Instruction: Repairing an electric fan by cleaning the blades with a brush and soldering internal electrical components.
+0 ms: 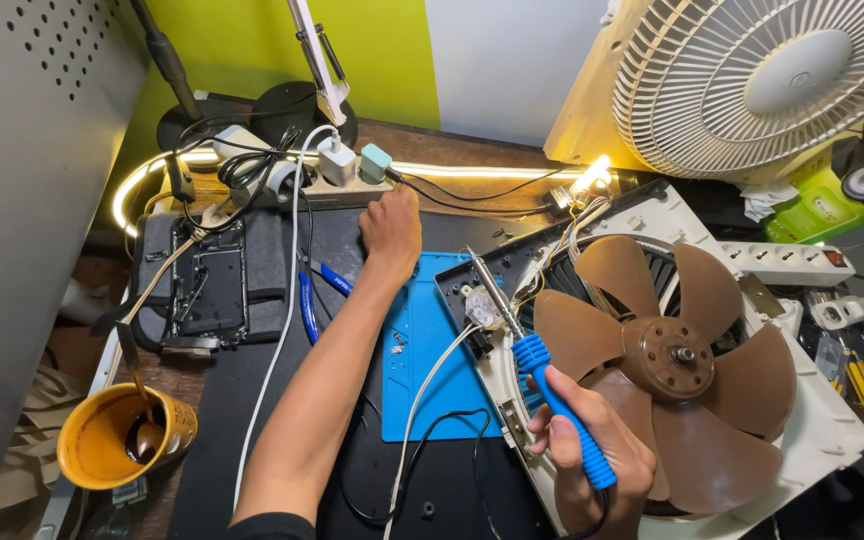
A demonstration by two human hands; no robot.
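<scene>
My right hand grips the blue handle of a soldering iron, its metal tip pointing up-left toward wires at the edge of a white fan housing. A brown fan blade lies in that housing. My left hand reaches far across the bench to a power strip with plugs and adapters, its fingers resting at a black cable by a pale green plug. Whether the fingers hold the cable is unclear.
A blue work mat lies between my arms. Blue-handled pliers rest left of it. An orange tub with a tool stands at the lower left. A second white fan leans at the back right, beside another power strip.
</scene>
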